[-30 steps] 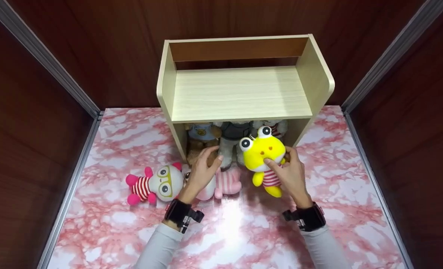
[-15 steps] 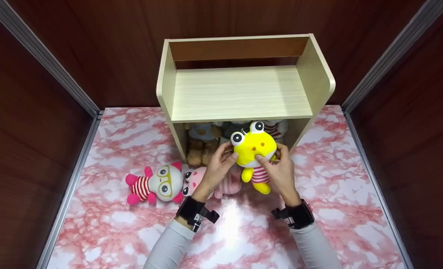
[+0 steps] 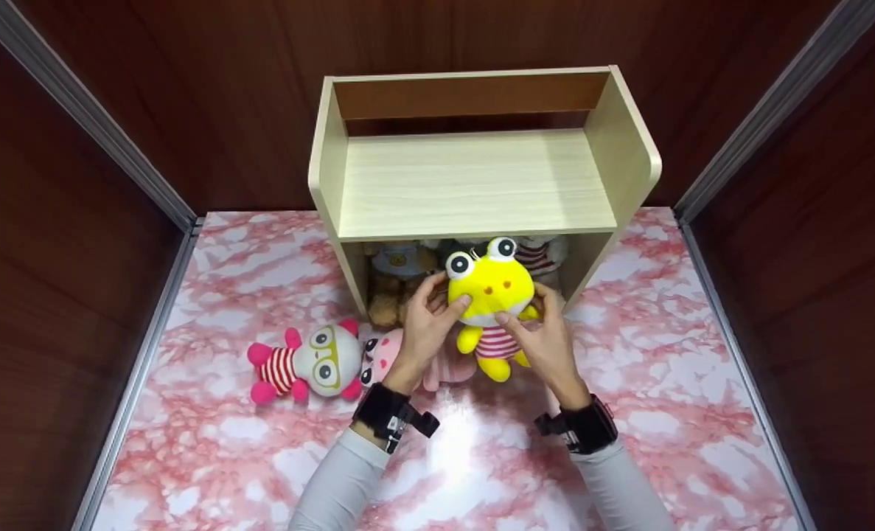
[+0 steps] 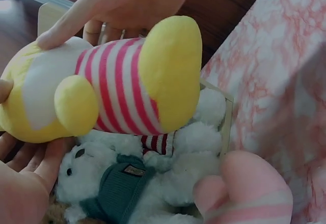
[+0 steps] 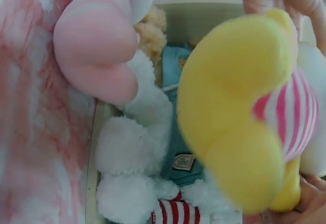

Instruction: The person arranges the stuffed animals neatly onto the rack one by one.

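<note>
Both hands hold a yellow frog plush toy (image 3: 490, 295) with big white eyes and a pink-striped body, upright before the lower compartment of a small shelf (image 3: 474, 181). My left hand (image 3: 427, 324) grips the left side of its head, thumb in front and fingers behind. At the head's right side, my right hand (image 3: 548, 343) holds it the same way. Under the left forearm lies a pink plush toy (image 3: 385, 358), partly covered. The left wrist view shows the frog's striped belly (image 4: 119, 86) and yellow feet close up.
Inside the lower compartment sit a brown bear (image 3: 393, 280), a white plush in a dark green top (image 4: 125, 183) and another in red stripes (image 3: 537, 258). A panda-like plush with glasses (image 3: 308, 363) lies on the marbled surface at left. Dark panels (image 3: 54, 258) enclose the sides.
The frog has moved left and slightly up with the right hand. My left hand has come from beside the brown bear to the frog's head and now grips it too.
</note>
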`<state>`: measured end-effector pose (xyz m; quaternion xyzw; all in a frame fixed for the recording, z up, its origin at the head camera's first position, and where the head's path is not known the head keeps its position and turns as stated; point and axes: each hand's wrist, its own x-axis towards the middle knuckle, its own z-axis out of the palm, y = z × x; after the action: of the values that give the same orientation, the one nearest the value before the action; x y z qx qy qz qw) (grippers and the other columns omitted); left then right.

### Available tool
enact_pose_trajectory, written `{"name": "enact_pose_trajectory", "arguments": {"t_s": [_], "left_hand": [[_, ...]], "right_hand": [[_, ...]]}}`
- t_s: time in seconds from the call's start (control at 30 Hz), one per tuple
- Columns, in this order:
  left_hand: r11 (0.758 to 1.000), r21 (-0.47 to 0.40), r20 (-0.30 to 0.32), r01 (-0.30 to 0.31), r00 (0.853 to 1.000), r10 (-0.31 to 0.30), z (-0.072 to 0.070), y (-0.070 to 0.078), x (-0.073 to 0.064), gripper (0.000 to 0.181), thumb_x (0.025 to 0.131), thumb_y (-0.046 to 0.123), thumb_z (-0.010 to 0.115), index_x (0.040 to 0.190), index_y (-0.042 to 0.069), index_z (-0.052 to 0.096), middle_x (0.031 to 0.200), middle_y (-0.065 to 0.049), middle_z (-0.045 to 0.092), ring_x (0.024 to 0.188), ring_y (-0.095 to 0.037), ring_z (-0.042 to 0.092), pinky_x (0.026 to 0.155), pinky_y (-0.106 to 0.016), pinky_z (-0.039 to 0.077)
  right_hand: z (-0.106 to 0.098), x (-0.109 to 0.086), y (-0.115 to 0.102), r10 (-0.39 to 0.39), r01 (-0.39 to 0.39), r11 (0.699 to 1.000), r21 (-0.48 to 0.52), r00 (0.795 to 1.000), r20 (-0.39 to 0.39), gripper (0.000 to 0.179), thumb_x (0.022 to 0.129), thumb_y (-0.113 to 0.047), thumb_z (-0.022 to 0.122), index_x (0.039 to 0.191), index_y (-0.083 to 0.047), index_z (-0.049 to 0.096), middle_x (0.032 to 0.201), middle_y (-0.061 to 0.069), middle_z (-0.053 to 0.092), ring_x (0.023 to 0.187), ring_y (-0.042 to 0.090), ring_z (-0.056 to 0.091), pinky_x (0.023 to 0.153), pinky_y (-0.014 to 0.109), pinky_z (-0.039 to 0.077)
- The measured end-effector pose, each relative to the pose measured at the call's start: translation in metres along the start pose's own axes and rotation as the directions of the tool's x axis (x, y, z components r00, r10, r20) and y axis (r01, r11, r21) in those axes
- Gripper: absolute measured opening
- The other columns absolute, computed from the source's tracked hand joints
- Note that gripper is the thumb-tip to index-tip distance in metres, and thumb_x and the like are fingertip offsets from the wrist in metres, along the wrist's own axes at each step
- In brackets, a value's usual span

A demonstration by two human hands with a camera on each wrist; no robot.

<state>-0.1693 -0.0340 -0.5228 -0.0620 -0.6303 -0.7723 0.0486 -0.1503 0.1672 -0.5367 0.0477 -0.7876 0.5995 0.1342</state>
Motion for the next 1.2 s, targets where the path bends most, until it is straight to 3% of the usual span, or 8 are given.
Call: {"name": "enact_pose_trajectory", "arguments": {"t_s": [0.17, 0.37, 0.47, 0.67, 0.73, 0.9, 1.0, 1.2], "left_hand": [[1.0, 0.024, 0.002, -0.002, 1.0, 0.002, -0.009, 0.001, 0.007, 0.054, 0.09, 0.009, 0.074, 0.138, -0.01, 0.056, 0.127, -0.026, 0.066, 0.109, -0.027, 0.066, 0.098, -0.035, 0.054], [0.998, 0.056, 0.031, 0.0, 1.0, -0.001, -0.016, 0.003, 0.012, 0.056, 0.091, 0.012, 0.073, 0.139, -0.01, 0.056, 0.133, -0.027, 0.064, 0.121, -0.033, 0.063, 0.107, -0.04, 0.05], [0.998, 0.063, 0.037, 0.007, 0.999, -0.01, -0.016, 0.004, 0.012, 0.056, 0.091, 0.012, 0.073, 0.139, -0.012, 0.055, 0.135, -0.028, 0.063, 0.124, -0.037, 0.061, 0.109, -0.041, 0.048], [0.998, 0.059, 0.042, -0.009, 0.999, 0.006, -0.014, 0.005, 0.012, 0.053, 0.092, 0.009, 0.072, 0.137, -0.014, 0.056, 0.132, -0.029, 0.064, 0.122, -0.038, 0.062, 0.108, -0.041, 0.049], [0.998, 0.055, 0.044, -0.016, 0.999, 0.014, -0.014, 0.004, 0.012, 0.051, 0.092, 0.008, 0.072, 0.136, -0.014, 0.056, 0.131, -0.029, 0.064, 0.121, -0.037, 0.063, 0.107, -0.041, 0.049], [0.999, 0.04, 0.048, -0.025, 0.999, 0.023, -0.013, 0.001, 0.012, 0.051, 0.093, 0.007, 0.071, 0.136, -0.015, 0.055, 0.131, -0.029, 0.064, 0.121, -0.036, 0.063, 0.108, -0.04, 0.049], [1.0, 0.011, 0.059, -0.022, 0.998, 0.021, -0.013, 0.0, 0.011, 0.052, 0.093, 0.006, 0.071, 0.137, -0.014, 0.054, 0.133, -0.029, 0.062, 0.123, -0.036, 0.061, 0.109, -0.041, 0.048], [0.999, -0.036, 0.103, -0.024, 0.994, 0.028, -0.011, -0.001, 0.007, 0.053, 0.093, 0.003, 0.068, 0.14, -0.015, 0.048, 0.139, -0.03, 0.055, 0.131, -0.038, 0.055, 0.115, -0.04, 0.042]], "right_hand": [[-0.007, -0.005, 0.01, 0.029, -0.024, 0.998, -0.06, 0.997, 0.077, 0.073, 0.086, -0.017, 0.087, 0.144, 0.002, 0.046, 0.131, 0.02, 0.064, 0.115, 0.029, 0.062, 0.093, 0.029, 0.05], [-0.009, -0.01, 0.02, 0.109, -0.102, 0.994, -0.05, 0.979, 0.171, 0.074, 0.084, -0.018, 0.088, 0.144, -0.001, 0.049, 0.13, 0.019, 0.064, 0.112, 0.035, 0.063, 0.098, 0.052, 0.052], [-0.008, -0.011, 0.022, 0.123, -0.12, 0.992, -0.029, 0.974, 0.188, 0.068, 0.084, -0.017, 0.089, 0.14, -0.003, 0.053, 0.124, 0.017, 0.066, 0.109, 0.035, 0.065, 0.099, 0.058, 0.05], [-0.002, -0.012, 0.021, 0.155, -0.15, 0.988, -0.038, 0.97, 0.186, 0.068, 0.086, -0.011, 0.086, 0.144, 0.0, 0.053, 0.122, 0.021, 0.069, 0.111, 0.035, 0.065, 0.102, 0.058, 0.049], [-0.001, -0.014, 0.009, 0.151, -0.144, 0.988, -0.053, 0.971, 0.186, 0.066, 0.087, -0.009, 0.084, 0.144, 0.003, 0.053, 0.121, 0.021, 0.07, 0.111, 0.035, 0.065, 0.102, 0.058, 0.049], [0.0, -0.019, -0.014, 0.088, -0.089, 0.996, -0.002, 0.981, 0.175, 0.057, 0.089, -0.005, 0.081, 0.139, 0.007, 0.056, 0.117, 0.023, 0.07, 0.105, 0.036, 0.067, 0.099, 0.059, 0.051], [0.001, -0.02, -0.014, 0.041, -0.046, 0.998, 0.03, 0.987, 0.156, 0.054, 0.089, -0.001, 0.08, 0.136, 0.008, 0.057, 0.114, 0.023, 0.069, 0.101, 0.038, 0.068, 0.095, 0.058, 0.054], [-0.001, -0.02, -0.018, 0.035, -0.034, 0.999, -0.008, 0.991, 0.127, 0.045, 0.089, 0.001, 0.079, 0.129, 0.009, 0.059, 0.11, 0.022, 0.069, 0.097, 0.034, 0.069, 0.089, 0.04, 0.057]]}}
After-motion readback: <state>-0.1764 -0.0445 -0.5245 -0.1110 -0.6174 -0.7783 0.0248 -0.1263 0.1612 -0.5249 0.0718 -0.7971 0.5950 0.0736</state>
